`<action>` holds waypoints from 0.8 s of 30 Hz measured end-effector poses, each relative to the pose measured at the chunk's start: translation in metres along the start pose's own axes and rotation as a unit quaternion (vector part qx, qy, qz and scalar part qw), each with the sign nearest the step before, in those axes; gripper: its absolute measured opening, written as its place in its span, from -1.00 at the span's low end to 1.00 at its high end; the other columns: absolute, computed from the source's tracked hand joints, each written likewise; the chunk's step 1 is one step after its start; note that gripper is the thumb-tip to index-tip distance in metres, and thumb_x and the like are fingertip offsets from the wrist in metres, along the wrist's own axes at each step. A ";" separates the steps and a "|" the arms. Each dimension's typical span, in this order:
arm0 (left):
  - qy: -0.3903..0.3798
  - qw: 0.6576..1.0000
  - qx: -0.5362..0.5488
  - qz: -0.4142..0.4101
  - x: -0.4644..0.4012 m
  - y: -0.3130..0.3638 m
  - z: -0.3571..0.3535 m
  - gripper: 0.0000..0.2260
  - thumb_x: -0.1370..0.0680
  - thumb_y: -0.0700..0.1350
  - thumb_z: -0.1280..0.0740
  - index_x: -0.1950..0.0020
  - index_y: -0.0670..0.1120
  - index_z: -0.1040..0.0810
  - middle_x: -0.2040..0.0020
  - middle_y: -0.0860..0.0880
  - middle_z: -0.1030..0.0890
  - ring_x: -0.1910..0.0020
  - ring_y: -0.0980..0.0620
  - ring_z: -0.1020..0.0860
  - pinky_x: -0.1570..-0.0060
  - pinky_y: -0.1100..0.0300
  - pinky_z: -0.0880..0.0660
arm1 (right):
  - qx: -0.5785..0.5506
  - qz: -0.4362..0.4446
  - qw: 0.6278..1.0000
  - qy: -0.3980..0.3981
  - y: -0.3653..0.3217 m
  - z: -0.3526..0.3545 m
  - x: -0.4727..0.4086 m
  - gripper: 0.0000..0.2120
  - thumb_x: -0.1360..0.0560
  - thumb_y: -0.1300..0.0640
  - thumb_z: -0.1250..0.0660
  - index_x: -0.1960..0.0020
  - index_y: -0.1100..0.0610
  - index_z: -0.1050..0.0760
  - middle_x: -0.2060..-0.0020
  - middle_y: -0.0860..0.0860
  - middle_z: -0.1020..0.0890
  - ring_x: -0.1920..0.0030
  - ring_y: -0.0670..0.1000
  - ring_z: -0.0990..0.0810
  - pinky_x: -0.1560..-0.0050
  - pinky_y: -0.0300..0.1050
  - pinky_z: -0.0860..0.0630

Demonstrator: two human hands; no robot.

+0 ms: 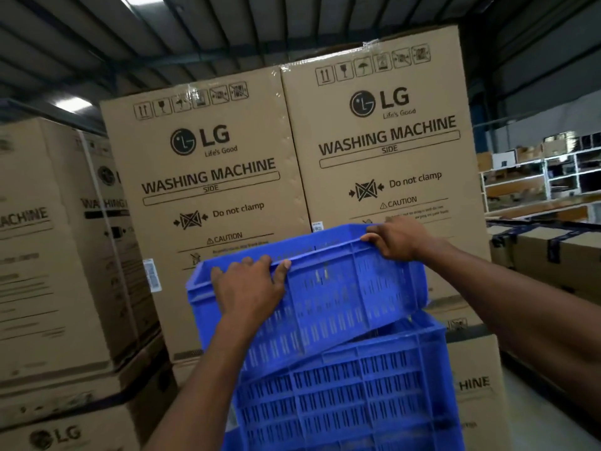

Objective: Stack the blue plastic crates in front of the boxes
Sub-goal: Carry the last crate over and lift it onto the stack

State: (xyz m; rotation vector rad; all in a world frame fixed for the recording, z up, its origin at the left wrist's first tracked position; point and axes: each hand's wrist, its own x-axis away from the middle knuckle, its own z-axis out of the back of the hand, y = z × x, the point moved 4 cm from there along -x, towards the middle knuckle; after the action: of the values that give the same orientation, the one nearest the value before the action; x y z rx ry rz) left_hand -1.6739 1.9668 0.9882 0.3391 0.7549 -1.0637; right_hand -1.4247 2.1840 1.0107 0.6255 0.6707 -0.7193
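Left hand: my left hand (247, 284) grips the near rim of the top crate (341, 288), fingers curled over the edge.
Right hand: my right hand (398, 239) grips the far right corner of that rim.
Top crate: tilted, resting on the lower crate (357, 392).
Boxes: washing machine boxes (374, 151) stand right behind.

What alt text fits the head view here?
Both hands, left hand and right hand, grip the near rim of a tilted blue crate above a second blue crate. Behind stand LG washing machine boxes.
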 end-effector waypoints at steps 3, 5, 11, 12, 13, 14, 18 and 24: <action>-0.020 1.000 0.004 0.017 -0.014 -0.005 -0.013 -0.31 -0.55 0.49 0.14 -0.28 0.11 -0.55 -0.12 -0.06 -0.64 -0.15 -0.18 -0.57 -0.34 -0.33 -0.26 | 0.017 -0.015 1.000 0.014 -0.007 0.001 0.002 -0.29 -0.54 -0.40 0.29 -0.04 -0.09 -0.57 0.27 0.10 -0.62 0.26 0.19 -0.61 0.30 -0.07 -0.50; -0.061 0.997 0.035 0.028 -0.025 -0.018 -0.027 -0.29 -0.54 0.50 0.12 -0.34 0.11 -0.52 -0.20 -0.08 -0.62 -0.25 -0.21 -0.51 -0.36 -0.32 -0.25 | 0.028 -0.014 0.999 0.018 -0.026 0.001 0.002 -0.38 -0.58 -0.34 0.16 -0.05 -0.07 -0.61 0.20 0.09 -0.67 0.19 0.17 -0.64 0.32 -0.10 -0.44; -0.028 0.994 0.105 0.024 -0.038 -0.036 -0.031 -0.20 -0.47 0.56 0.26 0.24 0.03 -0.55 0.27 -0.01 -0.59 0.14 -0.11 -0.58 -0.31 -0.34 -0.33 | 0.059 -0.005 0.998 0.002 -0.051 0.004 -0.007 -0.35 -0.57 -0.37 0.15 -0.01 -0.05 -0.62 0.18 0.10 -0.66 0.15 0.18 -0.64 0.36 -0.11 -0.29; -0.032 0.994 0.100 0.016 -0.036 -0.028 -0.025 -0.24 -0.48 0.54 0.26 0.32 0.02 -0.48 0.33 -0.01 -0.55 0.26 -0.07 -0.53 -0.26 -0.30 -0.38 | 0.048 -0.006 0.999 -0.008 -0.043 0.005 -0.007 -0.34 -0.56 -0.37 0.16 -0.03 -0.06 -0.62 0.20 0.10 -0.65 0.17 0.18 -0.63 0.34 -0.11 -0.32; -0.034 0.996 0.081 0.002 -0.031 -0.016 -0.018 -0.25 -0.48 0.54 0.27 0.34 0.01 -0.44 0.34 -0.01 -0.54 0.32 -0.06 -0.49 -0.19 -0.23 -0.45 | 0.036 -0.007 0.999 -0.015 -0.033 0.007 -0.006 -0.30 -0.54 -0.39 0.21 -0.05 -0.06 -0.62 0.26 0.08 -0.61 0.22 0.16 -0.60 0.33 -0.10 -0.35; -0.031 0.998 0.052 -0.009 -0.025 -0.003 -0.010 -0.25 -0.47 0.54 0.29 0.33 0.01 -0.42 0.32 -0.02 -0.54 0.34 -0.07 -0.48 -0.10 -0.16 -0.50 | 0.024 -0.008 1.000 -0.017 -0.025 0.008 -0.003 -0.26 -0.51 -0.40 0.26 -0.04 -0.05 -0.61 0.33 0.05 -0.55 0.27 0.14 -0.56 0.33 -0.10 -0.37; -0.002 1.000 -0.025 0.002 -0.003 0.023 0.008 -0.32 -0.54 0.50 0.16 0.24 -0.01 -0.46 0.26 -0.05 -0.52 0.34 -0.11 -0.50 0.00 -0.02 -0.50 | -0.019 0.004 1.000 0.003 -0.011 0.011 0.007 -0.28 -0.51 -0.41 0.29 0.06 -0.05 -0.54 0.39 0.01 -0.51 0.28 0.16 -0.59 0.36 -0.12 -0.29; 0.023 1.000 0.020 -0.001 -0.011 -0.007 -0.009 -0.27 -0.52 0.52 0.11 0.08 -0.01 -0.60 0.25 -0.05 -0.54 0.13 -0.18 -0.60 -0.17 -0.19 -0.42 | 0.058 0.015 0.998 0.026 -0.028 0.038 0.023 -0.32 -0.58 -0.38 0.18 0.17 0.00 -0.58 0.43 0.02 -0.52 0.42 0.06 -0.47 0.47 -0.20 -0.14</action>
State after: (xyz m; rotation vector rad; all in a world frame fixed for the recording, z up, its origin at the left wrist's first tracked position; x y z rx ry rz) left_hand -1.6868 1.9762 0.9907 0.3974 0.7762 -1.0770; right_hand -1.4205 2.1319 1.0097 0.7608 0.6693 -0.7196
